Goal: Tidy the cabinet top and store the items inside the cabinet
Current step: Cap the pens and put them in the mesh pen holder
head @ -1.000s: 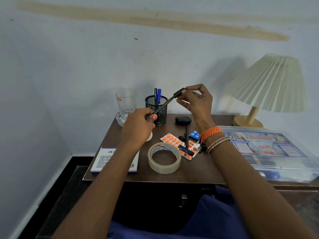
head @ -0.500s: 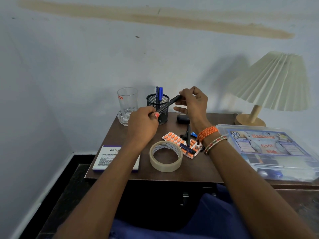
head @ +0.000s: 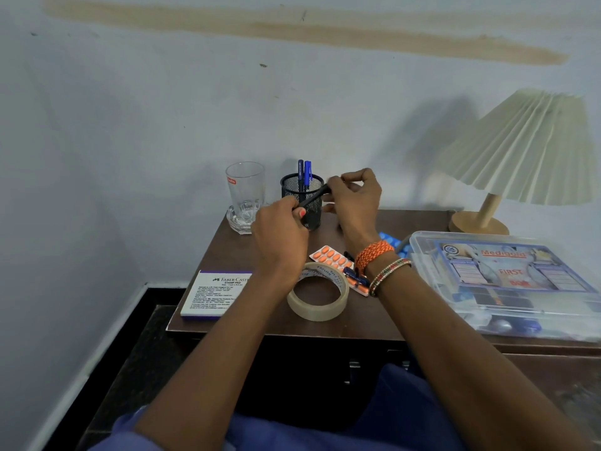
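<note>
Above the cabinet top (head: 383,307), in front of the mesh pen holder (head: 302,203): black pen (head: 313,198) held slantwise. Left hand (head: 279,236) pinches its lower end; right hand (head: 354,196) grips the upper end, fingers curled. Tape roll (head: 318,292) and orange pill strip (head: 330,257) lie below.

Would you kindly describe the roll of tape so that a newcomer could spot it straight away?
Start at the brown cabinet top against the wall. Near its front edge, between the white stamp pad box and the orange pill strip, lies the tape roll. It is the only ring there: flat, translucent beige, hollow.
</note>
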